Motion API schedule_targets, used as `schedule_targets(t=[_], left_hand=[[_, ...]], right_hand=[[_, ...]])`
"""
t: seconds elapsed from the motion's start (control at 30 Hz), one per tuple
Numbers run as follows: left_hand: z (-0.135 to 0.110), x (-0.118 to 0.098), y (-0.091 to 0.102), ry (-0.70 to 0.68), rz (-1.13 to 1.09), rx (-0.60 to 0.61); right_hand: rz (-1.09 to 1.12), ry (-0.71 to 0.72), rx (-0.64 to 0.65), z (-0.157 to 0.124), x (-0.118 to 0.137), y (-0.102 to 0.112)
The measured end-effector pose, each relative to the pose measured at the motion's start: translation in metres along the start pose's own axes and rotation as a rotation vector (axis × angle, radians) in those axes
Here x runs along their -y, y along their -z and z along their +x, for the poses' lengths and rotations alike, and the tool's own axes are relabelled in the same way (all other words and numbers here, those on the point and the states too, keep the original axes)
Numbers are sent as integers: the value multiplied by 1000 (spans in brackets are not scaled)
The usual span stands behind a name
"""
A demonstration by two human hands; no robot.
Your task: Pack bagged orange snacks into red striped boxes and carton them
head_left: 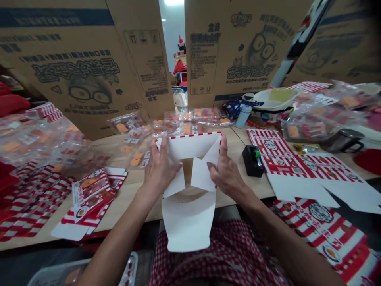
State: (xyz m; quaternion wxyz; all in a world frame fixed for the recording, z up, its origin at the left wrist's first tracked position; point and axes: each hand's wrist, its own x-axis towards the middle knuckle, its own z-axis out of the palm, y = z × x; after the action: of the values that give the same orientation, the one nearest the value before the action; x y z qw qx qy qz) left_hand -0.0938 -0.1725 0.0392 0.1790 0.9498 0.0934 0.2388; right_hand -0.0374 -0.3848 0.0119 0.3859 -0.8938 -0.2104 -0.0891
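Observation:
In the middle of the head view I hold a folding paper box [190, 220], white inside with a red-striped edge. Its near flap hangs down towards my lap, and the two side flaps are folded inwards with a gap between them. My left hand [160, 165] grips the box's left wall, with the thumb on the left flap. On the other side my right hand [224, 171] clasps the right wall, its thumb against the right flap. Through the gap the wooden table shows. The outer faces of the box are mostly hidden.
A black tape dispenser [253, 161] stands right of the box. Flat striped box blanks [285, 159] lie further right, beside a dark mug [342, 141]. Striped printed packs [92, 192] and clear bags [38, 137] cover the left. Large cardboard cartons [89, 75] wall off the back.

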Motion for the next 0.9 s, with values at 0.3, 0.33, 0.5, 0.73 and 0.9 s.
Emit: schedule_targets(t=[0.3,0.33,0.5,0.73,0.9], left_hand=[[37,-10,8,-127,372,-115],[42,-13,10,-158,365,-82],[73,-20,21,-102,294,2],[101,34,49,121,1,-53],[91,29,71,154,-269,50]], right_hand=[[-69,233,122,57,27,29],[-56,251,154,68,30,34],[178,321,280,100,27,59],[336,-220,63,27,-69,54],[361,199,252,-37,-29,83]])
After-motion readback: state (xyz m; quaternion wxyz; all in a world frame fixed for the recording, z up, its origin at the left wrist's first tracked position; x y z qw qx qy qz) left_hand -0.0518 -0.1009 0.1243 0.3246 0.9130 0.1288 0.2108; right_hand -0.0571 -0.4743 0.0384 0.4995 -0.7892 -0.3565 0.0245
